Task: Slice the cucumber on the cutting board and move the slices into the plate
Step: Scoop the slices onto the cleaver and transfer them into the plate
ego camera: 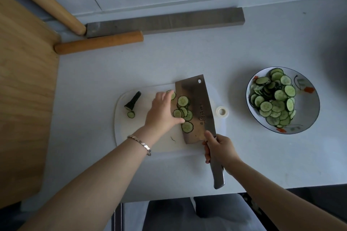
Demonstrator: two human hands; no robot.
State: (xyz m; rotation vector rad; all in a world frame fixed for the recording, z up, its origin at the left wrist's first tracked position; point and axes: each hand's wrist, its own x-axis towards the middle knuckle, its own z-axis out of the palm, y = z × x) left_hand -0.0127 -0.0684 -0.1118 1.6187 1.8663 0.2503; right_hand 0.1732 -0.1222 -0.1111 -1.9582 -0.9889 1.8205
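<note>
On the white cutting board (131,133) a steel cleaver (195,103) lies nearly flat with several cucumber slices (185,112) on its blade. My right hand (219,148) grips the cleaver's handle. My left hand (162,112) presses its straight fingers against the slices at the blade's left edge. A dark cucumber end piece (133,100) and one loose slice (131,114) lie at the board's left. The patterned plate (306,88) to the right holds a heap of slices (274,99).
A small roll of white tape (222,111) sits just right of the board. At the back lie a grey bar (169,20) and wooden legs (99,42). A wooden panel (24,90) borders the left. The table's front edge is near my body.
</note>
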